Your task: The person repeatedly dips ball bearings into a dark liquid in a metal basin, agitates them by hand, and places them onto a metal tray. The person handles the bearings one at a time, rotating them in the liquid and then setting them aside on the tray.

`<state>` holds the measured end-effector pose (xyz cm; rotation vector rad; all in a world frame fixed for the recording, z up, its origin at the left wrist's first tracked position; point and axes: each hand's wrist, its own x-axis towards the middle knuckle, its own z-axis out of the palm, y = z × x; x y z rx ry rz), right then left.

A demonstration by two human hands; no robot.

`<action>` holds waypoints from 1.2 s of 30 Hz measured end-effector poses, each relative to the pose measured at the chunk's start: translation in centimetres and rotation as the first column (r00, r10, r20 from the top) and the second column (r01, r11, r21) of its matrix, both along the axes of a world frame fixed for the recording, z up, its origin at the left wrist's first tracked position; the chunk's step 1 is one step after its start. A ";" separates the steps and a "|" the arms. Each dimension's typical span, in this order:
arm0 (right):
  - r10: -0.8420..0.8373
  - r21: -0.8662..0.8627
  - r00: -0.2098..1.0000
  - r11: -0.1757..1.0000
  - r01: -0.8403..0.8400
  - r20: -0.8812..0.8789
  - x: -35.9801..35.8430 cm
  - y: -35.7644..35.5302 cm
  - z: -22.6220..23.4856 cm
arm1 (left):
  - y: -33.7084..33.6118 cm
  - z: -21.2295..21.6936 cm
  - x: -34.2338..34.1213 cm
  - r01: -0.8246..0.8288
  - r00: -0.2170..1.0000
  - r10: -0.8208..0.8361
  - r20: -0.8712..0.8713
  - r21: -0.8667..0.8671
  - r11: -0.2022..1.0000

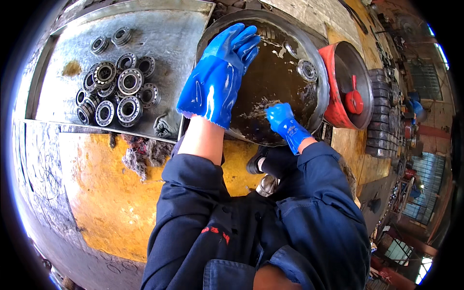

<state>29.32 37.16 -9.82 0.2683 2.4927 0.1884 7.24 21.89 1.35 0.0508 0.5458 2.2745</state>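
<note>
Both my hands wear long blue rubber gloves. My left hand [228, 63] is at the left side of a round metal basin [323, 99] of dark, oily liquid, fingers stretched out and nothing visible in them. Low over the basin's near side, my right hand [286, 123] has its fingers closed. By its fingertips a brownish, frayed, bristly clump [261, 107] lies at the liquid; whether the hand grips it cannot be made out. A roller bearing [307, 71] sits at the basin's right inner edge, with another ring-shaped part [291, 49] partly sunk above it.
To the left, a metal tray [159, 29] carries several roller bearings [129, 82] and a grey crumpled cloth [166, 126]. On the right stands a red bowl [330, 92] with a red long-handled scoop [354, 100]. Frayed rags [137, 159] lie by the tray's near edge.
</note>
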 end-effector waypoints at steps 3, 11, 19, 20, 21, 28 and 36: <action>0.155 -0.018 0.986 0.988 -0.156 -0.060 0.1 0.7 -1.0 | -0.1 -0.3 -0.5 0.019 1.000 -0.019 0.019 0.009 1.000; -0.349 -0.386 0.911 0.889 0.247 -0.219 1.6 1.6 -3.2 | 0.1 -0.4 -0.7 0.031 0.997 -0.030 0.078 -0.009 0.999; 0.014 -0.064 1.000 0.998 -0.012 0.022 -3.7 -1.9 0.0 | 0.7 -0.6 -0.5 0.058 0.997 -0.057 0.056 -0.011 0.998; -0.194 -0.188 0.972 0.968 0.169 -0.128 -3.3 -1.5 1.5 | 0.7 -0.6 -0.3 0.054 0.998 -0.053 0.044 -0.022 0.998; -0.315 -0.264 0.930 0.929 0.260 -0.192 -2.6 -0.7 2.0 | 0.7 -0.9 -0.1 0.049 0.999 -0.049 0.010 -0.017 0.999; -0.878 -0.484 0.436 0.474 0.736 -0.197 -0.4 3.4 8.7 | 0.8 -1.2 2.0 0.085 0.977 -0.089 -0.195 -0.030 0.996; -0.993 -0.993 -0.110 0.022 0.120 -0.035 2.2 1.0 7.5 | 1.0 -4.5 4.5 0.252 0.940 -0.280 -0.196 -0.155 0.955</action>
